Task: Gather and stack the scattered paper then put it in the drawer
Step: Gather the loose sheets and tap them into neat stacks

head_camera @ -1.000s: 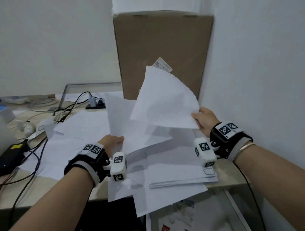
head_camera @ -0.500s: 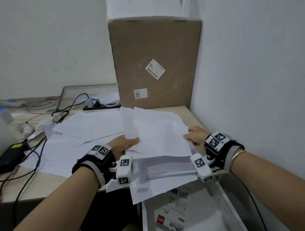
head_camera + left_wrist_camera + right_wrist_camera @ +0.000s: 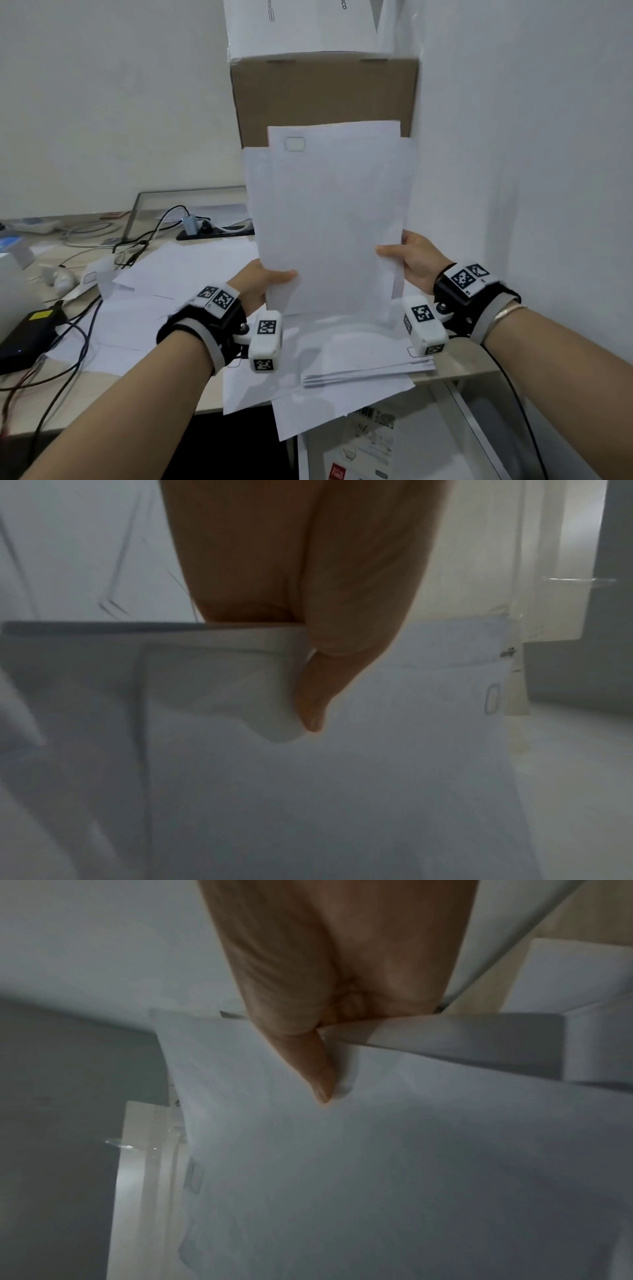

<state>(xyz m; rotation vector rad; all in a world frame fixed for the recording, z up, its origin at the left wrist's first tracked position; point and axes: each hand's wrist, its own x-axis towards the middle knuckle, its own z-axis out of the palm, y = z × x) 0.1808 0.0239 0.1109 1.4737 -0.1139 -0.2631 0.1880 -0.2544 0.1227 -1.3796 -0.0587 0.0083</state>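
Note:
A sheaf of white paper sheets (image 3: 329,219) stands upright above the desk, its edges uneven at the top. My left hand (image 3: 263,284) grips its lower left edge, thumb on the front. My right hand (image 3: 407,257) grips the right edge the same way. In the left wrist view the thumb (image 3: 318,696) presses the sheaf (image 3: 377,777); in the right wrist view the thumb (image 3: 315,1066) pinches the paper (image 3: 411,1164). More loose sheets (image 3: 191,274) lie scattered on the desk, and a small pile (image 3: 363,363) lies under the held sheaf. The open drawer (image 3: 428,445) is below the desk's front edge.
A tall cardboard box (image 3: 322,99) stands behind the sheaf against the right wall (image 3: 531,171). Cables (image 3: 75,342), a power strip (image 3: 212,233) and a black device (image 3: 24,339) crowd the left of the desk. Printed material lies in the drawer.
Both hands have lifted the gathered sheets off the desk and turned them upright. A second ago the right hand held one sheet aloft; half a second ago the sheets lay flat.

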